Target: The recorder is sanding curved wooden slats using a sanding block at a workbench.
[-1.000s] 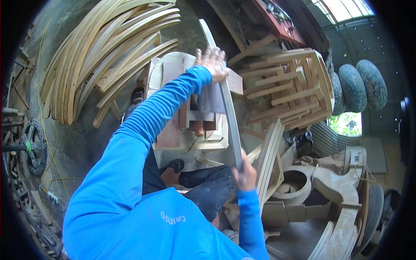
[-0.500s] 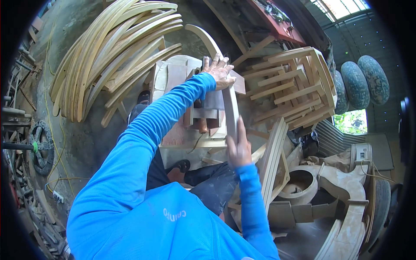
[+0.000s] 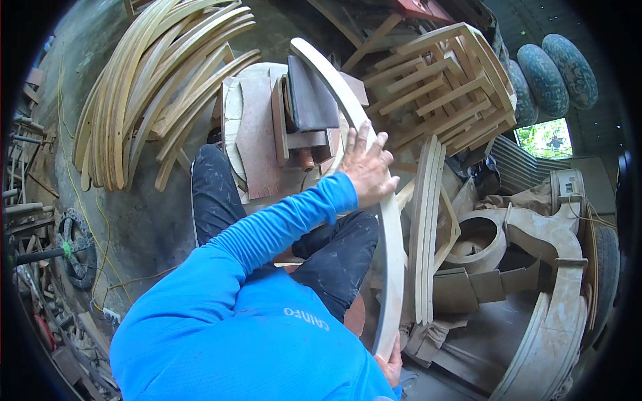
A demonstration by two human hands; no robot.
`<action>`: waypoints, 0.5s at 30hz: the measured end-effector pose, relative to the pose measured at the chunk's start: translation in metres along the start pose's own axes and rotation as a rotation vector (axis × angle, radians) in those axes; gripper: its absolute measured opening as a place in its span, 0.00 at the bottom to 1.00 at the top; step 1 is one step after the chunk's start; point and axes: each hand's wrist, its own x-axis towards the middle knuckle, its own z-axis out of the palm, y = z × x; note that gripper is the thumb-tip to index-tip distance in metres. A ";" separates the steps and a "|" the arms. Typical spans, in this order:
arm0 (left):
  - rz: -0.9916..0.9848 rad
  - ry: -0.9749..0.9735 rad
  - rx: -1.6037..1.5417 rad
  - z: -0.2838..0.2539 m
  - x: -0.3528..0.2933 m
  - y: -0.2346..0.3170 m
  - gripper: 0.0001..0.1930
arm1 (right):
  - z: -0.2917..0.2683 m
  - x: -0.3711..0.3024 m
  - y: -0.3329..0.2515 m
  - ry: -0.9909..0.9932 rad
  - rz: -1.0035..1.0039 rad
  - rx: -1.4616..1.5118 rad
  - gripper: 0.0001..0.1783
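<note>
A long, curved wooden strip (image 3: 393, 267) runs from the upper middle down to the lower right. Across its middle lies my left hand (image 3: 369, 164), fingers splayed over the top and gripping it; the thumb is hard to make out. At the strip's lower end my right hand (image 3: 392, 364) is wrapped round the wood, partly hidden by it. To the left of the strip's upper part stands a dark, smooth-faced block (image 3: 313, 97), set between upright boards on a pale wooden bench (image 3: 233, 127). The strip passes beside that block.
A big pile of curved strips (image 3: 134, 93) lies at the upper left. Stacked wooden frames (image 3: 448, 93) stand at the upper right, with straight-edged strips (image 3: 424, 234) leaning below them. A shaped wooden machine body (image 3: 542, 227) is at right. A yellow cord (image 3: 100, 234) crosses the floor.
The strip has come toward me and to the right, off the block. My left hand moved with it; my right hand slid from its middle down to its lower end. The view has shifted.
</note>
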 end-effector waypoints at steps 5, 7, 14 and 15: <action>0.036 0.067 -0.061 0.005 0.004 0.019 0.29 | -0.033 -0.015 -0.029 -0.005 0.308 0.127 0.49; 0.025 0.068 -0.077 0.008 0.018 0.007 0.29 | -0.019 0.015 -0.033 -0.033 0.170 0.097 0.52; -0.250 0.093 -0.019 -0.024 0.080 -0.121 0.34 | 0.103 0.179 -0.114 -0.186 0.067 -0.116 0.48; -0.305 0.153 -0.029 -0.031 0.081 -0.133 0.36 | 0.125 0.215 -0.126 -0.199 0.020 -0.169 0.47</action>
